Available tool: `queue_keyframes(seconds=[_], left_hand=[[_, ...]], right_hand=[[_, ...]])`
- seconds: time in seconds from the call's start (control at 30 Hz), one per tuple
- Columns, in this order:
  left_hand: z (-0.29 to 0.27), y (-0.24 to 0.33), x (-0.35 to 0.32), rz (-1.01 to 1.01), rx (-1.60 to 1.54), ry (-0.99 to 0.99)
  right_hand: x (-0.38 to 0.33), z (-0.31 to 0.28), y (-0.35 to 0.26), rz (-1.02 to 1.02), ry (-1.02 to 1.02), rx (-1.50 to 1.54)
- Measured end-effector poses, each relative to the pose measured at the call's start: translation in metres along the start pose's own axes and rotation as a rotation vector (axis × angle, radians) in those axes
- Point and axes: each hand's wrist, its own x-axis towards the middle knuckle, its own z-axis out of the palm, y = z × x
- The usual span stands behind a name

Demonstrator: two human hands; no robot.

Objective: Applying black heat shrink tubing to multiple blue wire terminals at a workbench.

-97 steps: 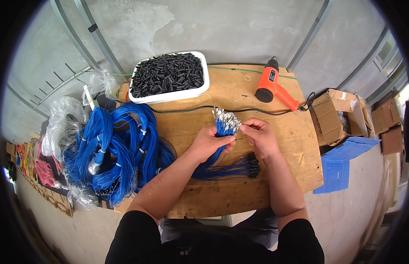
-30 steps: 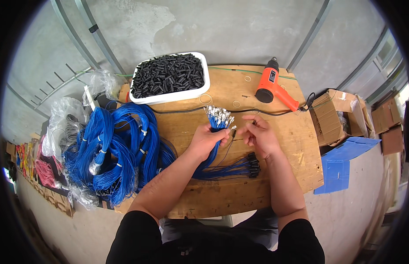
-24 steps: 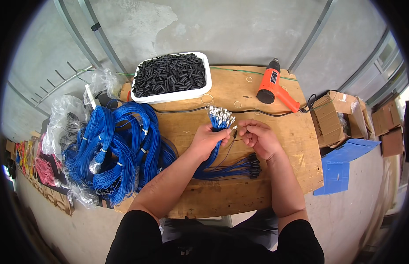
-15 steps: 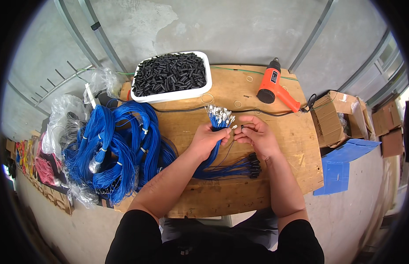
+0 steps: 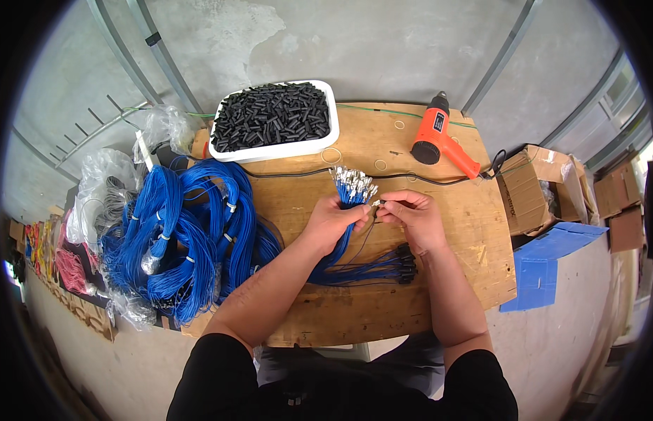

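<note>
The left hand (image 5: 333,221) is clenched round a bundle of thin blue wires (image 5: 351,210) with shiny metal tips; the right hand (image 5: 411,217) pinches one tip just beside it. Beyond the bundle on the rough plywood surface (image 5: 383,309) sit a white tray (image 5: 274,149) of matte black tubes and an orange heat gun (image 5: 439,137).

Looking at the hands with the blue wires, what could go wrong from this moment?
The left hand grips a bundle of blue wires while the right hand pinches one metal terminal; the small part could slip from the fingertips. The wires' loose ends lie beside the right wrist and might be dragged. The heat gun's cord runs just behind the hands and could snag.
</note>
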Motion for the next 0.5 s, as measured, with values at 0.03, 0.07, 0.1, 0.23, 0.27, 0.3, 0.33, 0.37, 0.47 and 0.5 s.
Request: queue_keyframes(seconds=[0.03,0.07,0.1,0.23,0.27,0.3,0.33,0.37,0.47,0.5], left_hand=[[0.0005,0.0006,-0.0003,0.000,0.000,0.000],[0.0011,0.0015,-0.0006,0.002,-0.001,-0.010],[0.0012,0.0021,-0.0009,0.004,-0.002,-0.019],[-0.0004,0.0017,-0.0006,0.002,0.033,-0.048],[-0.0005,0.0013,-0.0006,0.010,0.027,-0.053],[-0.0004,0.0012,-0.0007,0.017,0.021,-0.059],[-0.0003,0.0015,-0.0010,0.018,0.020,-0.058],[0.0000,0.0023,-0.0015,0.014,0.028,-0.062],[-0.0009,0.0013,-0.0015,0.014,0.029,-0.065],[-0.0005,0.0014,-0.0015,0.016,0.024,-0.067]], right_hand=[[0.0002,-0.0008,0.0012,0.000,0.000,0.000],[0.0005,-0.0021,0.0029,-0.015,-0.006,0.016],[0.0009,-0.0026,0.0040,-0.030,-0.013,0.032],[0.0018,-0.0012,0.0053,-0.110,-0.020,0.016],[0.0022,-0.0017,0.0058,-0.123,-0.020,0.003],[0.0023,-0.0022,0.0059,-0.137,-0.020,-0.009],[0.0022,-0.0024,0.0056,-0.137,-0.020,-0.009],[0.0022,-0.0026,0.0050,-0.134,-0.020,-0.007],[0.0019,-0.0016,0.0049,-0.128,-0.010,-0.007],[0.0017,-0.0015,0.0049,-0.124,0.002,-0.009]])
